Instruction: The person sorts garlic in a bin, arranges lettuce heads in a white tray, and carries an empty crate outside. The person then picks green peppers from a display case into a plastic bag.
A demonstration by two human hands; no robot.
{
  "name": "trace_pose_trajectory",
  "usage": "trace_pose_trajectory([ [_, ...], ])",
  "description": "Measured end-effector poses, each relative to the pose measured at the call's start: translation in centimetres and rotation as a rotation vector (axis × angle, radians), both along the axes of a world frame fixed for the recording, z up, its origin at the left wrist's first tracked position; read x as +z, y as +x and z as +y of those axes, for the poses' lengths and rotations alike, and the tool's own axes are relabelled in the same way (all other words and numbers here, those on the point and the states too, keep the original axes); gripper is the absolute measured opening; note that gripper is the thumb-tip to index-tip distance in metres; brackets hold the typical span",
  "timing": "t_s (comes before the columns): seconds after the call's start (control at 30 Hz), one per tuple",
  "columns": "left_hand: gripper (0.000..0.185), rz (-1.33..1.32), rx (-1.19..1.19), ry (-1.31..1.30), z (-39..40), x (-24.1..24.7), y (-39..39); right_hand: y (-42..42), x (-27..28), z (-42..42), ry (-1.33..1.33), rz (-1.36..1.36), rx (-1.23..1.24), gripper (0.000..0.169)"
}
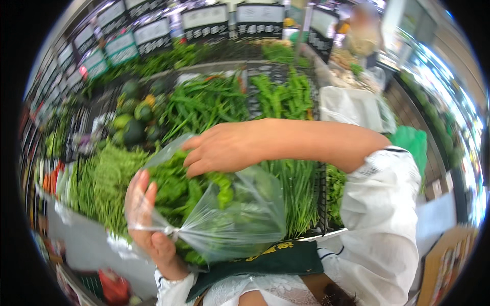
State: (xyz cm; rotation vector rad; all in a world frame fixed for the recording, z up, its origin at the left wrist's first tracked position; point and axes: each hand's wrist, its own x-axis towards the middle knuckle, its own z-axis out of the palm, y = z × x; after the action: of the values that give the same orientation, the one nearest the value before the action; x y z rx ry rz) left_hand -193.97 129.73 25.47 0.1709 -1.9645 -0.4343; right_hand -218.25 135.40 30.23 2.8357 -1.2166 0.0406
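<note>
A clear plastic bag point(245, 225), its film gathered at a whitish knot, is spread in front of my chest over a vegetable display. Green peppers point(224, 191) show at the bag's middle. My left hand point(147, 214) is upright at the bag's left side, fingers apart, with film stretched across the palm. Over the upper edge of the bag reaches my right hand point(214, 151), fingers bent downward near leafy greens point(172, 183); its fingertips are partly hidden, so whether they grip anything cannot be told.
Long green peppers point(210, 99), round squashes point(134, 130), green beans point(111, 183) and garlic chives point(294, 195) fill the display. A white container point(350, 107) and a green plastic bag point(411, 145) are at the right. Price signs point(204, 23) line the back; a person point(363, 30) stands beyond.
</note>
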Motion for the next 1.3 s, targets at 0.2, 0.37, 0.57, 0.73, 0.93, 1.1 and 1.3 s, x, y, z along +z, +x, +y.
trace_pose_trajectory([
  [0.2,0.064,-0.055,-0.092,0.052,0.4,0.8,-1.8,-2.8,0.7,-1.7,0.279,-0.334,-0.018,0.042],
  [0.37,0.064,-0.097,-0.041,-0.009,0.3,0.7,-1.3,2.8,0.6,-2.1,-0.019,-0.097,0.061,0.031],
  [0.57,0.067,-0.029,-0.079,0.037,0.6,-0.2,-1.8,3.5,1.3,-3.5,0.048,-0.172,-0.123,0.037],
  [0.73,0.068,-0.088,-0.060,-0.003,0.5,0.1,-1.5,4.4,1.5,-2.5,0.142,0.188,-0.073,0.058],
  [0.93,0.067,-0.087,-0.065,-0.015,0.9,0.1,-1.5,3.3,-0.5,-1.8,0.280,0.040,-0.018,0.074],
  [1.1,0.067,-0.086,-0.097,0.027,1.0,0.0,-1.9,4.2,-2.8,-2.2,0.024,-0.125,0.017,0.076],
  [1.3,0.069,-0.073,-0.003,-0.021,0.4,-0.3,0.6,6.3,-1.1,-1.7,-0.016,-0.257,0.076,0.050],
])
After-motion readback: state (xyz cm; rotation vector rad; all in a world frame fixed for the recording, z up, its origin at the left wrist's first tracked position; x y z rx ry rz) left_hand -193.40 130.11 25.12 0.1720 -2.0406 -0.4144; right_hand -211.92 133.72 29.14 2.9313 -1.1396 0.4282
